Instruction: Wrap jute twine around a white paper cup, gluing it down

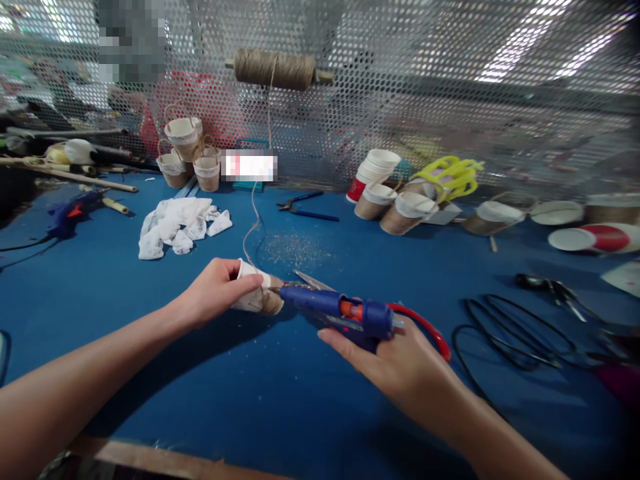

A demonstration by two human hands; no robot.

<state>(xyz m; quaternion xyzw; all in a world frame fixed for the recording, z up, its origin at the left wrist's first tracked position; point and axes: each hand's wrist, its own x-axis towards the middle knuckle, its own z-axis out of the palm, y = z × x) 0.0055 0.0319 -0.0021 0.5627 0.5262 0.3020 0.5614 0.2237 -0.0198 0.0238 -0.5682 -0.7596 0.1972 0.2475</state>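
My left hand [219, 291] is closed round a white paper cup [249, 301] tipped on its side, its base end wrapped in brown twine. From the cup a loose strand of twine [257, 213] runs up to a spool [275, 69] on the mesh wall. In my right hand [387, 357] is a blue hot glue gun [340, 308], its nozzle pointing left at the wrapped part of the cup; whether the tip touches cannot be made out. Scissors with red handles [425, 327] lie partly hidden behind the glue gun.
Blue-handled pliers [314, 215] and crumpled white lace [175, 223] lie beyond my hands. Small twine-wrapped baskets [184, 137] are stacked at back left; more baskets [407, 213] and stacked cups [377, 167] stand right. A second glue gun [70, 213] lies far left, black cable [515, 333] right.
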